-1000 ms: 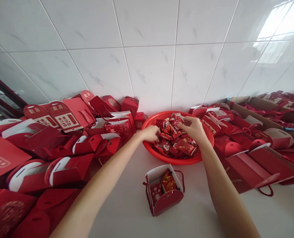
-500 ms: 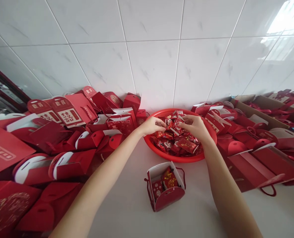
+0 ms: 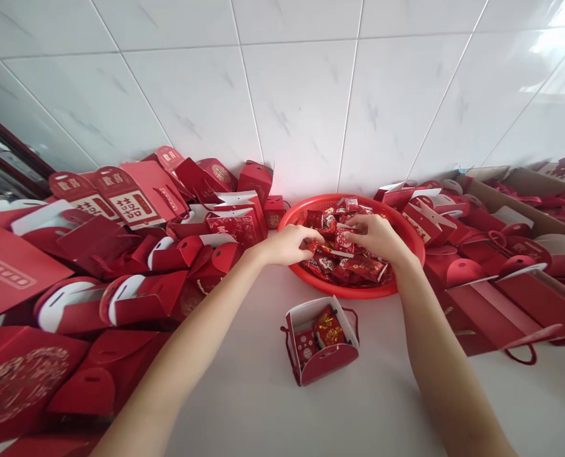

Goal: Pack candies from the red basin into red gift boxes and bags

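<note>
A round red plastic basket (image 3: 409,274) holds a heap of shiny red wrapped packets (image 3: 361,270). Over its left side, my left hand (image 3: 292,246) has thumb and fingers curled in among the packets; what they close on, if anything, is unclear. My right hand (image 3: 378,236) grips a small red box (image 3: 343,241) with white print between thumb and fingers, above the heap. In front of the basket stands an open red gift box (image 3: 327,367) with cord handles. Inside it lie a red-and-gold packet (image 3: 329,329) and a small red dotted item (image 3: 306,348).
Many red gift boxes (image 3: 139,304) crowd the left side, some with open flaps. More red boxes (image 3: 492,311) cover the right, beside a cardboard carton (image 3: 496,200). A white tiled wall (image 3: 301,114) rises behind the white tabletop (image 3: 244,393).
The view has tilted down slightly. My left hand has shifted forward-right and lower over the packets. The small red box in my right hand now shows more of its printed face.
</note>
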Motion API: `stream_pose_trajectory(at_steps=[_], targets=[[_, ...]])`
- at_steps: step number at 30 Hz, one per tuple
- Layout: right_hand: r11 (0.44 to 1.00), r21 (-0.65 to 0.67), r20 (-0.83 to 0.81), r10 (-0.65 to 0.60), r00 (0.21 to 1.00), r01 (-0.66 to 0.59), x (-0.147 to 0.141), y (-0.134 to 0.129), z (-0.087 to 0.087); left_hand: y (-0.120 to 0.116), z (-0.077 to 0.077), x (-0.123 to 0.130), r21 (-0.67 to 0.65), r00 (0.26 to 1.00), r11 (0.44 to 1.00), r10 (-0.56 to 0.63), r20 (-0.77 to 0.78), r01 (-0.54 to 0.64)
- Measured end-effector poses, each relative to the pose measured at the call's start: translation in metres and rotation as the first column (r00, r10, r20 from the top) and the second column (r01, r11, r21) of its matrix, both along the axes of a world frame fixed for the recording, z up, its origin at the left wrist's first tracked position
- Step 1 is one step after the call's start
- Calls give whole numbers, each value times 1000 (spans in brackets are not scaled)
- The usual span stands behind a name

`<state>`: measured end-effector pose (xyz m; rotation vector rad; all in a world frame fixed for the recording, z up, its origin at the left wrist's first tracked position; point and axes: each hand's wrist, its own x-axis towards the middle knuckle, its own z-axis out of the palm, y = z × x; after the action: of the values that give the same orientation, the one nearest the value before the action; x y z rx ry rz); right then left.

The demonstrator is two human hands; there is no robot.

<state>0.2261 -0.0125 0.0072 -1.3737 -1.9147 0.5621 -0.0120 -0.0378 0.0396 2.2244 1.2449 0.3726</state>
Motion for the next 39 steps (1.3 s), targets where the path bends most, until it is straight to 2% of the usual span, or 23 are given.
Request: stream_pose_trajectory(at_steps=[5,8,11,14,20,23,26,30,32,34,37,39], targets=[[998,-22,-71,58,996,-60,0,-1,0,-16,3,-5,-16,934,999,-29,357,37],[994,-42,-153,92,984,-99,0,-3,3,-23,4,-6,19,895,999,-36,444,30],[995,-34,-200,86,976,-95,0,-6,7,-31,8,-8,-2,883,998,-50,467,58],[996,-15,-164,86,983,-90,-1,-8,9,-43,18,-9,-43,915,993,-84,395,109],[996,-23,58,83,995,-81,-4,-7,7,-78,36,-9,-30,970,982,-177,164,184],[997,61,227,29,974,-44,-5,-10,10,-99,34,-5,3,972,974,-228,-54,229],[985,145,334,38,942,-91,-5,-28,25,-122,26,-1,64,947,977,-182,-264,205],[962,78,365,218,905,-263,-7,-74,51,-148,12,-1,155,956,973,-129,-264,174],[912,-21,416,381,826,-410,-11,-97,58,-153,10,-3,170,961,972,-120,-249,165],[861,-116,465,488,739,-495,-17,-115,60,-151,12,-5,139,958,971,-157,-239,193],[856,-140,550,485,680,-497,-27,-127,58,-140,18,-10,66,952,972,-204,-230,224],[877,-116,613,432,661,-466,-34,-129,57,-134,20,-10,54,953,982,-163,-254,183]])
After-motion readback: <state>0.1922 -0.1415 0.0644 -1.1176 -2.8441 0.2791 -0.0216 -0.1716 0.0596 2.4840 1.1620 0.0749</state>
